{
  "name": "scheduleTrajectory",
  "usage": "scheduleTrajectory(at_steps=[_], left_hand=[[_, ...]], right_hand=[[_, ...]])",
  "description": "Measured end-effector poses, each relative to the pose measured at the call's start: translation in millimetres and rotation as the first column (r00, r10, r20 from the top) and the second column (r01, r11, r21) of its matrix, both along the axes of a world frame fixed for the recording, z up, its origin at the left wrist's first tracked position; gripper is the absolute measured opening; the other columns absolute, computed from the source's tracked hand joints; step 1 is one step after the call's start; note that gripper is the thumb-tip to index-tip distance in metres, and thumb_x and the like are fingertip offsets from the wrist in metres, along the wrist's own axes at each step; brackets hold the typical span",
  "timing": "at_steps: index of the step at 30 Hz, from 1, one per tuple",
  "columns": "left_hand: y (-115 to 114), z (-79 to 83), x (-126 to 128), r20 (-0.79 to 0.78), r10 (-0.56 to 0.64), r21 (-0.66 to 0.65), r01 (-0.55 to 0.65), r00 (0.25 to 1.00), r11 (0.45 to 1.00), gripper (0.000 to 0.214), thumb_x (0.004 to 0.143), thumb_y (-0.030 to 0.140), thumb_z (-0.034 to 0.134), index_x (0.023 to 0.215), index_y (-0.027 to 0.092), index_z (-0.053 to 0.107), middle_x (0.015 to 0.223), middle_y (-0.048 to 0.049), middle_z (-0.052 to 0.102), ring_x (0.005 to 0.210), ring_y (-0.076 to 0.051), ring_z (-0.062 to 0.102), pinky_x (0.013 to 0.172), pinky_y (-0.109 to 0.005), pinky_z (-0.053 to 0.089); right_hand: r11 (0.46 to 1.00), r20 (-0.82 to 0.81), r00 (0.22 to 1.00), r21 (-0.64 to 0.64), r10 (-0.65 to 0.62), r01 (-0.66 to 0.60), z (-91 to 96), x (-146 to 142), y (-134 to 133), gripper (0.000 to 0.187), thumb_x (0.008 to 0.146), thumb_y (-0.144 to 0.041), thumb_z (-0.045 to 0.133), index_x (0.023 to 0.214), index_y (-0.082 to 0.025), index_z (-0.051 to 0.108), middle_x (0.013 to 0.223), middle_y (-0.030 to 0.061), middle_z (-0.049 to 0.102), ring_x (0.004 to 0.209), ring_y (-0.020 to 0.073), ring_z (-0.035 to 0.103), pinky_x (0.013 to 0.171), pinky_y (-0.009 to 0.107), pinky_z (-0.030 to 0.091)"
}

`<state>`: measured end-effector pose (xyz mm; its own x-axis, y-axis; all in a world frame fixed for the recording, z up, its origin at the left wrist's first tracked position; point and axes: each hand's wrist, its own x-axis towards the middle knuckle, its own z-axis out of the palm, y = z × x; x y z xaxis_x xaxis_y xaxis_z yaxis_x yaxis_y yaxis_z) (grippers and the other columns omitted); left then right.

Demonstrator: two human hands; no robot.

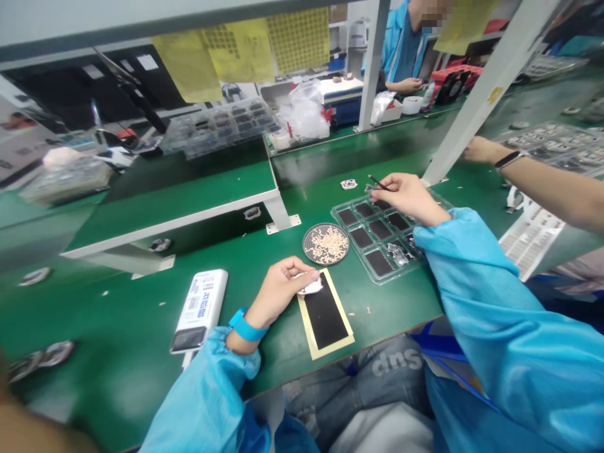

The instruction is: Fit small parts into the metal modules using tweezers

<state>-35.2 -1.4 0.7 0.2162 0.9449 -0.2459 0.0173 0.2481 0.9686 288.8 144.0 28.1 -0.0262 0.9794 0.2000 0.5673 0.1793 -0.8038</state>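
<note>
Small white piece (pixel 310 287) pinched in narrow fingers (pixel 302 272) of the left hand (pixel 278 292), just above a black sheet (pixel 324 314); tweezers (pixel 380 183) gripped by the fingers (pixel 384 197) of the right hand (pixel 410 200), over a clear tray (pixel 340 231).

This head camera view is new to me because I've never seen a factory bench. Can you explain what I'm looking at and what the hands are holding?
This single picture comes from a camera worn on a person's head, looking down at their own hands over a green workbench. The view is wide, so things near the edges look bent.

The left hand pinches a small white piece just above a black pad. The right hand holds slim dark tweezers over a clear tray with dark square pockets. Between them is a round mesh dish of small pale pieces. A white labelled box lies left of the left hand. Another person's hand reaches in from the right.
</note>
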Motion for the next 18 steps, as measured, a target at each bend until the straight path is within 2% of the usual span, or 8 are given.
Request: scheduleTrajectory(at_steps=[3, 6, 11, 13, 16, 18], left_hand=[[-1.2, 1.5, 3.8, 0.038, 0.09, 0.018, -0.091, 0.995, 0.996, 0.037, 0.072, 0.041, 0.086, 0.081, 0.014, 0.062, 0.073, -0.0036, 0.073, 0.059, -0.01, 0.064, 0.052, -0.017, 0.048], [-2.0, 3.3, 6.7, 0.038, 0.137, 0.012, -0.138, 0.99, 0.99, 0.04, 0.073, 0.046, 0.084, 0.085, 0.014, 0.062, 0.071, -0.0018, 0.071, 0.049, -0.007, 0.057, 0.045, -0.017, 0.044], [-1.0, 1.2, 8.1, 0.024, 0.183, -0.005, -0.183, 0.983, 0.983, 0.041, 0.078, 0.053, 0.078, 0.084, 0.016, 0.063, 0.069, -0.0003, 0.069, 0.044, -0.007, 0.057, 0.041, -0.016, 0.04], [0.4, -1.5, 8.0, 0.034, 0.198, 0.009, -0.199, 0.98, 0.98, 0.042, 0.082, 0.056, 0.073, 0.086, 0.015, 0.067, 0.063, -0.0009, 0.066, 0.045, -0.009, 0.058, 0.038, -0.016, 0.034], [2.0, -4.5, 7.3, 0.098, 0.197, 0.053, -0.202, 0.976, 0.978, 0.046, 0.087, 0.056, 0.066, 0.099, 0.012, 0.073, 0.067, -0.0051, 0.068, 0.051, -0.012, 0.063, 0.038, -0.018, 0.027], [2.0, -4.7, 6.8, 0.145, 0.185, 0.072, -0.197, 0.972, 0.978, 0.047, 0.089, 0.054, 0.064, 0.107, 0.012, 0.074, 0.074, -0.0077, 0.071, 0.057, -0.013, 0.066, 0.041, -0.019, 0.03]], right_hand=[[0.978, -0.195, 0.959, -0.008, 0.204, -0.209, 10.8, -36.8, -29.9, 0.021, 0.08, -0.037, 0.075, 0.087, -0.019, 0.07, 0.083, 0.0063, 0.077, 0.079, 0.0198, 0.071, 0.075, 0.033, 0.055], [0.94, -0.28, 0.909, -0.049, 0.31, -0.336, 16.7, -60.7, -54.2, 0.023, 0.08, -0.038, 0.076, 0.092, -0.019, 0.075, 0.083, 0.0052, 0.077, 0.078, 0.0193, 0.072, 0.075, 0.034, 0.057], [0.886, -0.327, 0.862, -0.123, 0.389, -0.446, 14.9, -77.1, -75.0, 0.024, 0.081, -0.04, 0.075, 0.095, -0.021, 0.079, 0.086, 0.0042, 0.079, 0.081, 0.0207, 0.072, 0.074, 0.034, 0.057], [0.858, -0.362, 0.839, -0.164, 0.407, -0.487, 11.2, -81.8, -79.9, 0.025, 0.081, -0.043, 0.076, 0.091, -0.021, 0.079, 0.086, 0.0046, 0.079, 0.082, 0.021, 0.073, 0.078, 0.035, 0.058], [0.822, -0.409, 0.806, -0.195, 0.428, -0.535, 4.4, -89.6, -86.5, 0.029, 0.079, -0.048, 0.077, 0.081, -0.02, 0.076, 0.082, 0.0049, 0.079, 0.078, 0.0199, 0.072, 0.079, 0.035, 0.057], [0.81, -0.41, 0.794, -0.189, 0.448, -0.555, 0.1, -94.7, -90.5, 0.033, 0.079, -0.051, 0.076, 0.075, -0.019, 0.072, 0.076, 0.0042, 0.077, 0.073, 0.018, 0.07, 0.075, 0.034, 0.055]])
